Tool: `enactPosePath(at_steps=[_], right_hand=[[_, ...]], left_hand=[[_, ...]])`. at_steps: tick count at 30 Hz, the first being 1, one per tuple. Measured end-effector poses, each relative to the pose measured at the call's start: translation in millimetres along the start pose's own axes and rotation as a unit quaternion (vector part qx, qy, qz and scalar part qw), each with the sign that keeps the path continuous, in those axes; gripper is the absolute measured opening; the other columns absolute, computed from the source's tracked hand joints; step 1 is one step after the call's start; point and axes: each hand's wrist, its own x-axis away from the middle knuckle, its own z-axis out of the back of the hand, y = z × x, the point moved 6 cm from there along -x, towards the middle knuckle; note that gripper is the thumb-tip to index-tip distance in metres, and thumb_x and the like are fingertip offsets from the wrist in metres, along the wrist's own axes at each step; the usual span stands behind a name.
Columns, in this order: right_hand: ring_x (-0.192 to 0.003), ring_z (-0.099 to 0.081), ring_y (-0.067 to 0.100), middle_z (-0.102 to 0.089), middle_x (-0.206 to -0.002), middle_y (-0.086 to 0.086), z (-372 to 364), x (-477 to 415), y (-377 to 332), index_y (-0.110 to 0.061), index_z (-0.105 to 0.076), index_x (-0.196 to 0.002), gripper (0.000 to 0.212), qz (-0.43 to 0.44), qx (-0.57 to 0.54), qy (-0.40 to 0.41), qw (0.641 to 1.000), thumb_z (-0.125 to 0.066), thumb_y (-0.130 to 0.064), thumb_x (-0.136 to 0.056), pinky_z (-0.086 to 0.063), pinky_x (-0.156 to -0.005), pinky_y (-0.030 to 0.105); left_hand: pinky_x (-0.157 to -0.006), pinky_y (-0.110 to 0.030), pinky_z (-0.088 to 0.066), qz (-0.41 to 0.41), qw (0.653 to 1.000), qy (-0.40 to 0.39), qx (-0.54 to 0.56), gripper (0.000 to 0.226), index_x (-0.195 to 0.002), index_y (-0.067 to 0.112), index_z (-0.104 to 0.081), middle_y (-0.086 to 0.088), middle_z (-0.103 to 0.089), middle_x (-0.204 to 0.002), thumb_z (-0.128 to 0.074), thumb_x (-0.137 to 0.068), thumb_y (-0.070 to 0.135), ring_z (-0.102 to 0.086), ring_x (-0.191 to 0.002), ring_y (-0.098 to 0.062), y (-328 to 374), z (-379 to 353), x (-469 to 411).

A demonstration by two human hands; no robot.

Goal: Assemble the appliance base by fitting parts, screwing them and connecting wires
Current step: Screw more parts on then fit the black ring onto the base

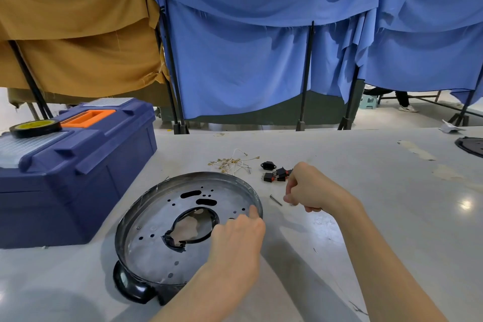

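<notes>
On pale grey tabletop (379, 191), locate small dark metal screw (276, 200) just left of right hand (311, 188); long axis diagonal, upper-left to lower-right. Pick with right hand, nearer: fingers curled, contents indiscernible. Note left hand (235, 238) relaxed, resting on round silver perforated metal base (151, 219), left of screw.

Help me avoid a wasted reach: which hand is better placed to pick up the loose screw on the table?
Probably right. The right hand hovers just beside the screw; the left hand rests on the metal base, farther away.
</notes>
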Motion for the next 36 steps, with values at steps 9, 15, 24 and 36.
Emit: enactPosePath(at_steps=[9, 15, 24, 36], right_hand=[[-0.03, -0.044, 0.007, -0.074, -0.068, 0.005, 4, 7, -7, 0.006, -0.069, -0.08, 0.011, 0.033, -0.045, -0.012, 0.998, -0.062, -0.002, -0.086, -0.039, -0.04, 0.022], [-0.031, -0.039, 0.01, -0.074, -0.069, 0.008, 8, 10, -15, -0.002, -0.069, -0.071, 0.014, 0.072, -0.125, -0.007, 0.989, -0.065, 0.001, -0.083, -0.036, -0.039, 0.02], [-0.037, -0.038, 0.014, -0.075, -0.074, 0.011, 9, 16, -24, -0.002, -0.074, -0.081, 0.006, 0.115, -0.19, -0.034, 0.974, -0.07, 0.003, -0.077, -0.034, -0.039, 0.02], [-0.04, -0.04, 0.019, -0.074, -0.071, 0.013, 27, 25, -40, -0.004, -0.071, -0.075, 0.008, 0.161, -0.373, 0.053, 0.912, -0.078, -0.003, -0.078, -0.034, -0.037, 0.019]], left_hand=[[-0.063, -0.031, -0.03, -0.034, 0.993, 0.027, 0.106, 0.026, -0.092, 0.017, -0.042, -0.002, -0.051, -0.093, -0.062, -0.08, 0.005, -0.054, -0.095, -0.029, -13, 21, -9], [-0.061, -0.032, -0.05, -0.034, 0.97, -0.024, 0.238, 0.042, -0.093, 0.01, -0.063, -0.001, -0.061, -0.082, -0.086, -0.06, 0.021, -0.059, -0.074, -0.02, -39, 57, -27], [-0.057, -0.03, -0.057, 0.016, 0.912, -0.086, 0.401, 0.045, -0.092, 0.019, -0.074, -0.001, -0.076, -0.074, -0.094, -0.051, 0.023, -0.073, -0.066, -0.022, -79, 115, -45], [-0.064, -0.039, -0.061, 0.018, 0.759, -0.134, 0.637, 0.041, -0.087, 0.005, -0.078, -0.024, -0.073, -0.097, -0.088, -0.049, 0.017, -0.073, -0.077, -0.034, -109, 116, -46]])
